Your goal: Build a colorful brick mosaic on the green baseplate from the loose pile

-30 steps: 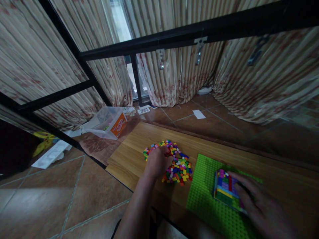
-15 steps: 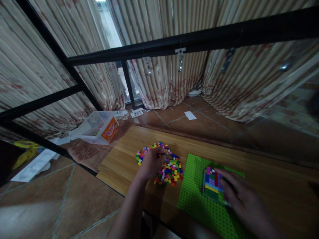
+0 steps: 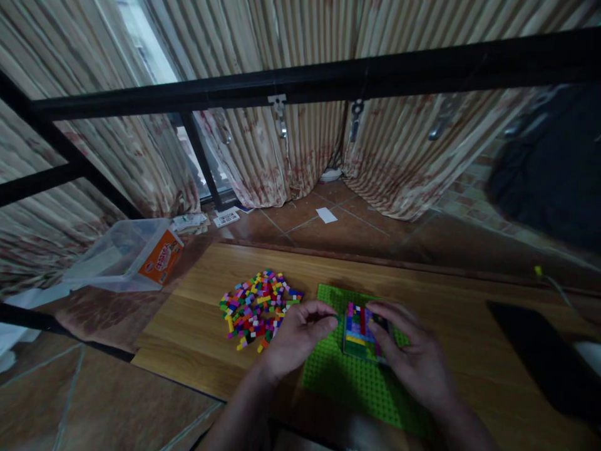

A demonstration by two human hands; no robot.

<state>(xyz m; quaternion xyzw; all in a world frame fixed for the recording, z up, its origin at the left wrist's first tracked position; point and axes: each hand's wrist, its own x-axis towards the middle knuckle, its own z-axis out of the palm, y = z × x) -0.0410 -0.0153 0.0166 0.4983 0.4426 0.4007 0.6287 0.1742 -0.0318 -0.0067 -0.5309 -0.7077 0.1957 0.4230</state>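
Note:
My left hand (image 3: 307, 332) is pinched, thumb against fingertips, over the left part of the green baseplate (image 3: 357, 382). Between the tips is a small building brick, mostly hidden; its colour is hard to tell. Just to the right, a flat block of coloured bricks (image 3: 355, 341), with purple, red, blue, yellow and green rows, sits on the baseplate. My right hand (image 3: 410, 351) grips this block from its right side, thumb and fingers across its top, covering its right part. Left of my left hand lies a pile of loose small bricks (image 3: 260, 300) on the wooden table.
A clear plastic box (image 3: 117, 257) with an orange label stands beyond the table's left end. A dark flat object (image 3: 539, 351) lies on the table (image 3: 188, 313) at right. A black metal rail (image 3: 319, 81) crosses in front of curtains. A white card (image 3: 327, 215) lies on the floor.
My left hand has moved from above the loose brick pile to the right, close beside the coloured block. My right hand stays on the block. The view has turned to the right.

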